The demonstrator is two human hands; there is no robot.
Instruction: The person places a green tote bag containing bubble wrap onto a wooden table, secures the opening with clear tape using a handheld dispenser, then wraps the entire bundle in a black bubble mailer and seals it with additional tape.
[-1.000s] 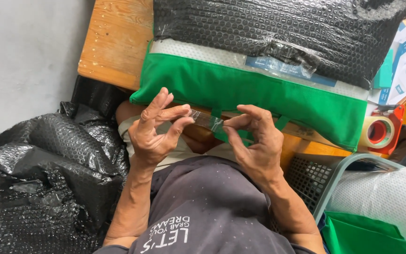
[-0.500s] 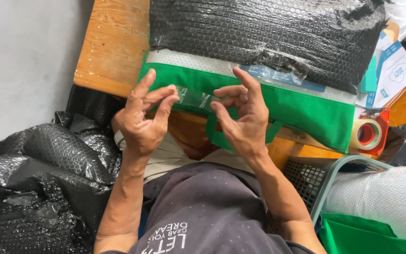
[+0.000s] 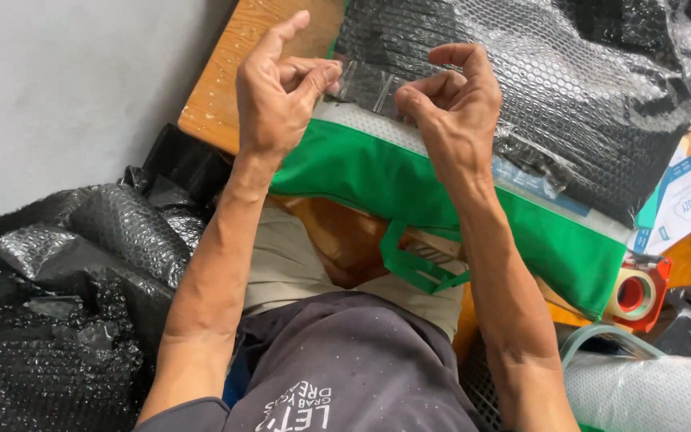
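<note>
A short strip of clear tape (image 3: 365, 84) is stretched between my two hands. My left hand (image 3: 277, 88) pinches its left end between thumb and fingers. My right hand (image 3: 453, 100) pinches the right end. The strip hangs just over the near edge of a parcel wrapped in black bubble wrap (image 3: 537, 80). That parcel lies on a green fabric bag (image 3: 441, 200) with a white mesh band, which rests on a wooden table (image 3: 233, 80). A green loop handle (image 3: 409, 264) dangles from the bag over my lap.
A tape dispenger with a roll of tan tape (image 3: 637, 292) sits at the right by the bag's corner. Crumpled black bubble wrap (image 3: 65, 296) fills the floor at the left. A roll of clear bubble wrap (image 3: 657, 392) lies at the lower right. Printed cartons (image 3: 685, 204) are at the right edge.
Both hands have lifted away from my lap and moved forward with the tape strip, from over the green bag up to the edge of the black-wrapped parcel.
</note>
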